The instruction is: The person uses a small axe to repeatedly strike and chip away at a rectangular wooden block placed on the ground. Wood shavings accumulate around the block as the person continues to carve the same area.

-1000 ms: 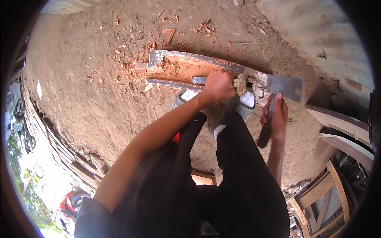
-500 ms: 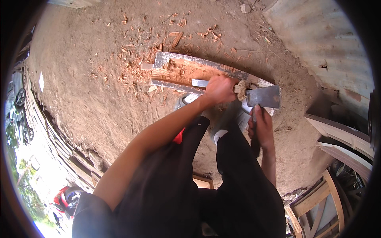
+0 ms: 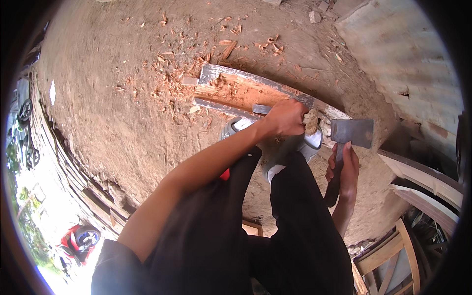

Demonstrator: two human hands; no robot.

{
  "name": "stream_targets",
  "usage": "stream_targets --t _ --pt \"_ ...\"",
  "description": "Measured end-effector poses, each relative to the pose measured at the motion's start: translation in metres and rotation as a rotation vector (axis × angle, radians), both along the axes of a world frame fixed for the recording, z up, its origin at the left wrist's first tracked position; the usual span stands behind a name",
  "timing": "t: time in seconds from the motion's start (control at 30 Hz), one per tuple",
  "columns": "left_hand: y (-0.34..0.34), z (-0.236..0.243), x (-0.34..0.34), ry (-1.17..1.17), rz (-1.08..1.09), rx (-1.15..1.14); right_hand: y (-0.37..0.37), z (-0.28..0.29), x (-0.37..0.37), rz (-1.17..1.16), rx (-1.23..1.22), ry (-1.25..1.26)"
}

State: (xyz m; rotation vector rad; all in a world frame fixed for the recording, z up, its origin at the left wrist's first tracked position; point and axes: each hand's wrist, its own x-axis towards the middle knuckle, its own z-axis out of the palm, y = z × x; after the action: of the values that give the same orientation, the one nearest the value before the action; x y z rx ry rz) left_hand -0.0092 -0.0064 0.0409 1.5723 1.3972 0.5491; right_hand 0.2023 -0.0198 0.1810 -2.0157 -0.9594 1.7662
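A hollowed wooden piece (image 3: 231, 91) with grey, worn outer faces lies on the dirt, its cut inside orange-brown and rough. My left hand (image 3: 286, 117) is closed round a chisel; the flat blade (image 3: 261, 109) points left into the hollow, and the frayed, mushroomed handle end (image 3: 311, 122) sticks out to the right of my fist. In my right hand (image 3: 346, 164) is a hatchet (image 3: 352, 132), gripped by its dark handle. Its broad rectangular metal head stands to the right of the chisel's end, apart from it.
Wood shavings (image 3: 167, 73) are scattered over the dirt around the wood. My shoes (image 3: 312, 140) are close against its near side. A corrugated metal sheet (image 3: 408, 54) stands at the upper right, with wooden frames (image 3: 393, 255) at the lower right. A red motorbike (image 3: 78, 241) shows at the lower left.
The hatchet in my right hand has swung to the right, away from the chisel's end. My left hand keeps its hold on the chisel; the whole view has shifted slightly.
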Motion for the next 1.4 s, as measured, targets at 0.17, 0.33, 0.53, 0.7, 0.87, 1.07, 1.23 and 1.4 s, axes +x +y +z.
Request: stream_targets --t 0.17,0.33,0.53,0.7,0.87,1.07,1.23,1.4 --pt "-0.002 -0.005 -0.001 -0.038 0.033 0.013 -0.007 -0.005 -0.002 0.027 0.031 0.008" --pt "-0.006 -0.014 -0.002 -0.059 0.068 0.111 -0.015 -0.014 -0.016 0.211 0.142 0.032" --pt "-0.008 -0.020 -0.001 -0.098 0.118 0.159 -0.016 -0.014 -0.023 0.113 0.193 0.008" --pt "-0.012 -0.019 -0.003 -0.006 0.098 0.134 -0.001 -0.016 -0.011 0.250 0.203 -0.014" --pt "-0.008 -0.021 0.001 -0.031 0.183 0.156 -0.014 -0.017 -0.028 -0.038 0.257 0.009" --pt "-0.009 -0.015 -0.003 0.013 0.149 0.142 -0.005 -0.012 -0.013 0.222 0.079 -0.025" --pt "-0.006 -0.012 0.001 0.008 0.128 0.127 -0.002 0.011 -0.012 0.077 0.118 0.006" --pt "0.001 -0.003 0.011 -0.025 0.166 0.062 -0.008 0.007 -0.004 0.083 0.092 0.029"
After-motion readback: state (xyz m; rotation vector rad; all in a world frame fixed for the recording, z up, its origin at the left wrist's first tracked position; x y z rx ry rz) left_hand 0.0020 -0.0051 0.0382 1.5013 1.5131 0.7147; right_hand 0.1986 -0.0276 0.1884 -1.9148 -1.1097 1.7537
